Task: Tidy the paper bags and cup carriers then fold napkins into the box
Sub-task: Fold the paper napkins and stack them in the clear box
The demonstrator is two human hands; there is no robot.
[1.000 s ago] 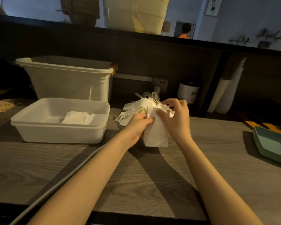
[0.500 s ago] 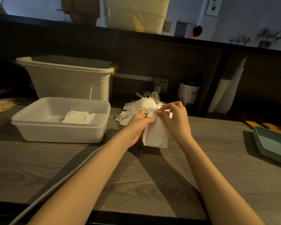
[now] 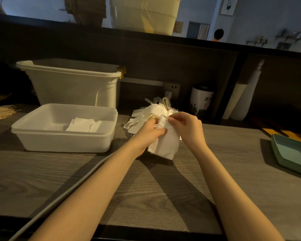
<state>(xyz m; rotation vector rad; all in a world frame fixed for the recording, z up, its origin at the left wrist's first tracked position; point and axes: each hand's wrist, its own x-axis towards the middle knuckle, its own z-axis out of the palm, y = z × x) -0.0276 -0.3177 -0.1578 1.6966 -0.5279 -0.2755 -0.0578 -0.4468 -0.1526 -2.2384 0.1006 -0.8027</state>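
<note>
A grey wood-grain counter (image 3: pixel 163 197) fills the near ground under dim, warm light, with a pale cable (image 3: pixel 73 193) trailing across it from seven o'clock up toward the centre. Just above the middle, both forearms meet over a single white napkin (image 3: pixel 165 145) that hangs down from the hands to just above the counter; whether it touches the wood I cannot tell. The left hand (image 3: pixel 149 131) has its fingers curled round the napkin's left edge, the right hand (image 3: pixel 186 126) pinches the upper corner between thumb and fingertips, so both are closed on it. It looks feather-light, soft and limp, easily torn or creased, so I would guess the corners and folded edge are the places to hold, lightly. Right behind the hands, at twelve o'clock, sits a loose heap of unfolded napkins (image 3: pixel 146 115). Out at ten o'clock the shallow white box (image 3: pixel 42 136) rests on the counter with a few folded napkins (image 3: pixel 84 125) lying flat inside. At three o'clock a green tray (image 3: pixel 292 153) juts in. Farther back at eleven o'clock stands a tall white bin (image 3: pixel 73 87), at one o'clock a white canister (image 3: pixel 201 100), and beyond them the dark back wall with an outlet (image 3: pixel 173 87).
</note>
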